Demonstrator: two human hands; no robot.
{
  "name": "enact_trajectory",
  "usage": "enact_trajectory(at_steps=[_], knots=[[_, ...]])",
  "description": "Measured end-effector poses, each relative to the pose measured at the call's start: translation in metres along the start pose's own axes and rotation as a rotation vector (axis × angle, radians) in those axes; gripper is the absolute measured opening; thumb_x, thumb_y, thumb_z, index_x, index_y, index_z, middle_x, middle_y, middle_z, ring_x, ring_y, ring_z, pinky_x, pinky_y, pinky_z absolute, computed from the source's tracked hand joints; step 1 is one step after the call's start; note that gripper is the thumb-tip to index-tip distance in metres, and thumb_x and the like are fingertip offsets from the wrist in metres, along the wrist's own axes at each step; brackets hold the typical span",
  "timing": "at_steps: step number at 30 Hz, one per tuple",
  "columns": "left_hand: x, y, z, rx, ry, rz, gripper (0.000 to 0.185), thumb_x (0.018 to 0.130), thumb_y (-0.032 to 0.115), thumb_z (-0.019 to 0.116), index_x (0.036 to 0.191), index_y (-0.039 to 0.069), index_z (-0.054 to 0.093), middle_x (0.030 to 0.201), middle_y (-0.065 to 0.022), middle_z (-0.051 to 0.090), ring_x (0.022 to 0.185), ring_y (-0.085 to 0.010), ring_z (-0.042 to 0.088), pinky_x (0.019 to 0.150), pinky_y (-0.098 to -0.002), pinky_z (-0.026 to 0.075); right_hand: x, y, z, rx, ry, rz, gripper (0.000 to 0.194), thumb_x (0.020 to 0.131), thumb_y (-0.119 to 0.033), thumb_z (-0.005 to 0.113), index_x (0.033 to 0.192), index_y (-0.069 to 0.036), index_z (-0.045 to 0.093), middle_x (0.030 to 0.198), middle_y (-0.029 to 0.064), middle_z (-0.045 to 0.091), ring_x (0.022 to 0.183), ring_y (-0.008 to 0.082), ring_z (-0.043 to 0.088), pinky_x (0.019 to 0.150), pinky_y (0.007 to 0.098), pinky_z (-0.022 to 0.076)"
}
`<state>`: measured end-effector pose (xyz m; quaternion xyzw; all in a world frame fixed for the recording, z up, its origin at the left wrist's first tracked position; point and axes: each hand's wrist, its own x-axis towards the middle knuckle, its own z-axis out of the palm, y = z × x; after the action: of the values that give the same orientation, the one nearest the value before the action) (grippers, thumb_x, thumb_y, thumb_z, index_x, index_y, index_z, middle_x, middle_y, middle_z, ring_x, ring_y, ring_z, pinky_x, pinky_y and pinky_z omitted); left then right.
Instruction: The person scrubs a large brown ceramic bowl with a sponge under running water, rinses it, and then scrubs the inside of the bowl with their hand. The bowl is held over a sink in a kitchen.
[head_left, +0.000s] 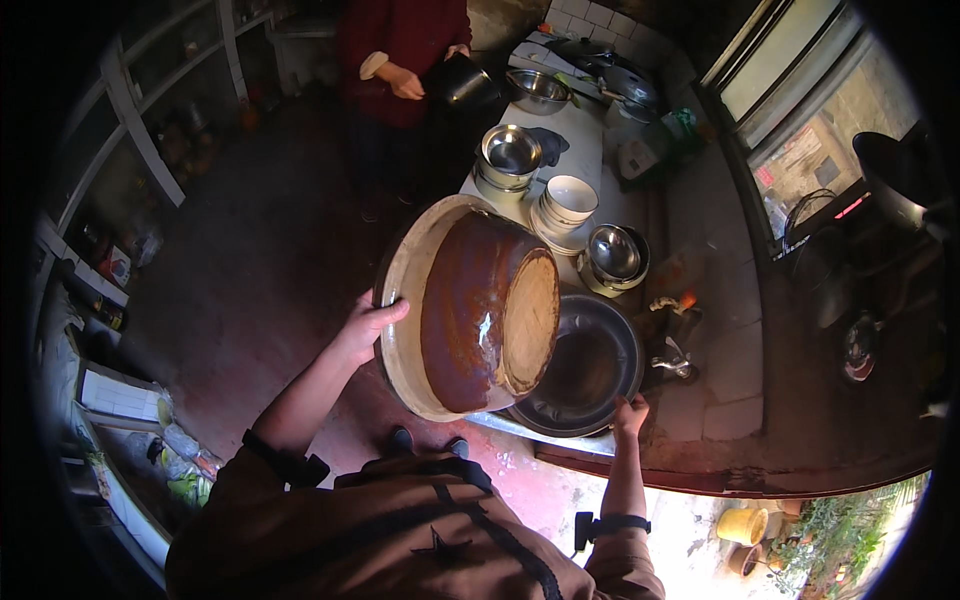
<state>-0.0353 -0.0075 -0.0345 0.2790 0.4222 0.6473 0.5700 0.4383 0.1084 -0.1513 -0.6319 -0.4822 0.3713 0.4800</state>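
My left hand (369, 324) grips the rim of a large brown-glazed earthenware basin (466, 322), thumb on its pale outer band. The basin is tipped on its side in mid-air, its bare clay base facing right and its inside hidden from me. Down at the right, my right hand (631, 415) has hold of the rim of a wide dark basin (600, 356). That dark basin lies at the near end of the counter beside a metal tap (673, 360), partly covered by the earthenware one. Whether anything is in it, I cannot tell.
Stacked white bowls (570, 201), metal pots (510, 154) and a pot with a steel bowl (613, 253) stand on the counter. Beyond, a person (405, 52) in a dark red top holds a black pot (461, 81). Shelves (142, 142) line the left; a window (810, 112) is right.
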Motion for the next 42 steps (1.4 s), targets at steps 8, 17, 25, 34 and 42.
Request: enact_trajectory(at_steps=[8,17,25,34,42], knots=[[-0.006,0.003,0.001,-0.091,-0.076,-0.091,0.034,0.082,0.011,0.058,0.115,0.008,0.048,0.102,-0.0048,0.057,0.09,-0.017,0.057,0.078,-0.0354,0.048,0.014,0.005,-0.016,-0.544,-0.037,-0.095,0.02,0.065,-0.011,0.061,0.079,0.003,0.062,0.074,0.0118,0.065,0.068,0.0167,0.061,0.06,0.0319,0.0466],[-0.006,0.007,0.026,-0.134,-0.228,-0.258,0.062,0.056,-0.009,0.053,0.117,0.0,0.048,0.105,-0.0129,0.058,0.095,-0.0238,0.057,0.083,-0.0363,0.046,0.003,-0.02,-0.013,-0.359,-0.164,-0.019,0.032,0.06,-0.011,0.06,0.087,0.008,0.06,0.082,0.021,0.064,0.08,0.0242,0.062,0.071,0.0336,0.0464],[-0.001,-0.004,0.079,0.03,-0.122,-0.181,0.045,0.048,-0.006,0.056,0.093,-0.002,0.061,0.08,-0.0077,0.061,0.073,-0.0161,0.058,0.066,-0.0282,0.046,0.002,-0.015,-0.007,-0.053,-0.184,0.008,0.029,0.063,-0.002,0.054,0.089,0.007,0.06,0.08,0.0075,0.063,0.071,0.0136,0.056,0.067,0.0255,0.0443],[-0.002,-0.001,0.061,0.032,-0.125,-0.241,0.057,0.053,-0.007,0.051,0.11,-0.004,0.052,0.1,-0.0144,0.06,0.091,-0.0242,0.059,0.08,-0.0352,0.048,-0.002,-0.029,-0.011,-0.229,-0.181,0.067,0.028,0.064,-0.009,0.059,0.088,0.007,0.06,0.081,0.012,0.064,0.073,0.0164,0.058,0.067,0.0308,0.0463],[0.0,0.009,0.073,0.011,-0.208,-0.101,0.069,0.053,-0.001,0.044,0.122,-0.001,0.041,0.111,-0.0121,0.054,0.105,-0.0234,0.051,0.091,-0.0332,0.04,-0.004,-0.016,-0.013,-0.277,-0.061,0.141,0.025,0.061,-0.012,0.06,0.08,0.005,0.062,0.068,0.0126,0.064,0.064,0.0175,0.06,0.061,0.0316,0.0466]])
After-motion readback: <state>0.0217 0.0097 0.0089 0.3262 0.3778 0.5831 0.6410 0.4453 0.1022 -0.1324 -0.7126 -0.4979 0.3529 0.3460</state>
